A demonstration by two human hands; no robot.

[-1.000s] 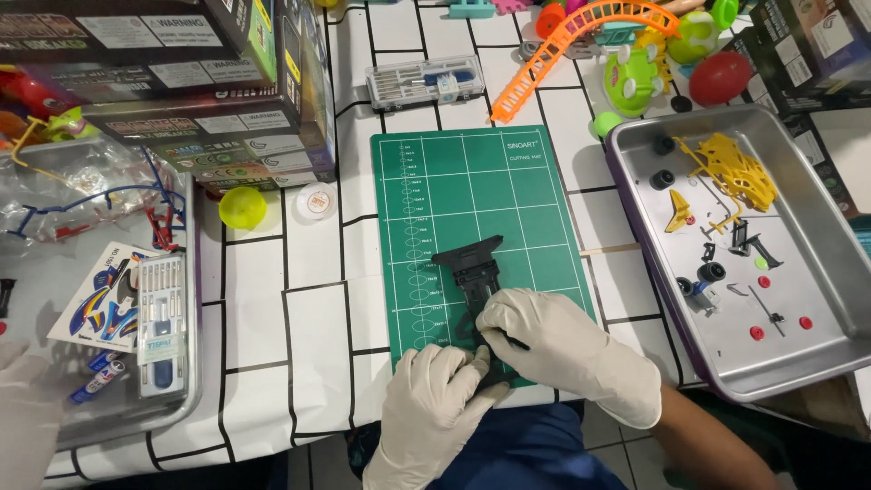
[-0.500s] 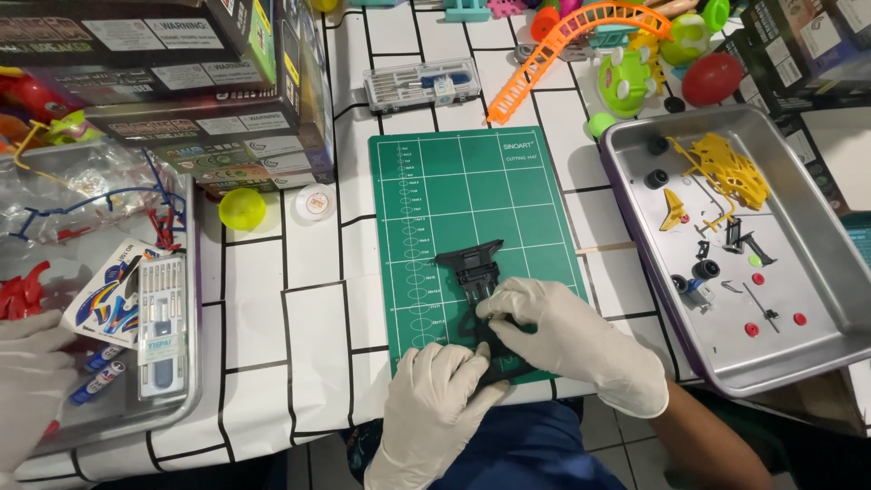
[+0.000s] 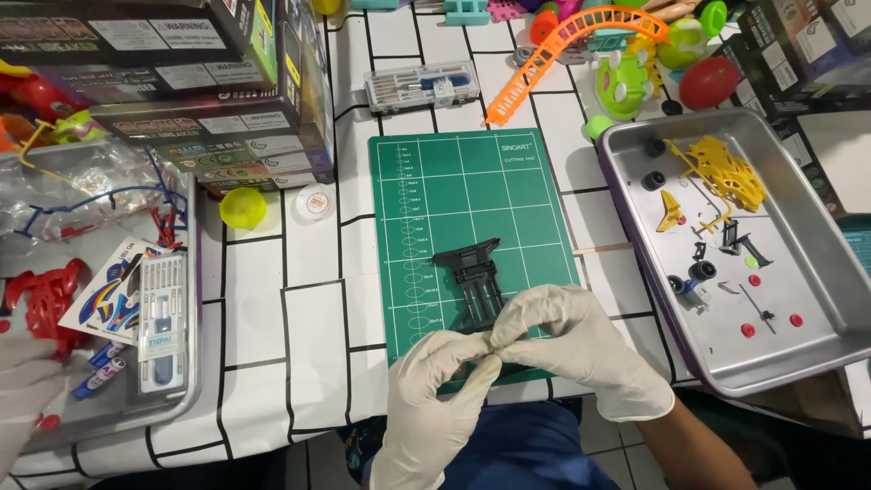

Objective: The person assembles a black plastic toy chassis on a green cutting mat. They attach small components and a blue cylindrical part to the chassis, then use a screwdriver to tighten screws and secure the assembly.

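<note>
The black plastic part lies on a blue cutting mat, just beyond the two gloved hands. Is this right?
Not quite. In the head view the cutting mat is green, not blue. The rest holds: the black plastic part lies on it, just beyond the left hand and right hand, both gloved.

The near end of the black plastic frame (image 3: 474, 283) is hidden under the two gloved hands; whatever their pinched fingertips (image 3: 490, 347) hold cannot be made out. At lower left, another gloved hand (image 3: 23, 390) is cut off by the frame's edge.
</note>
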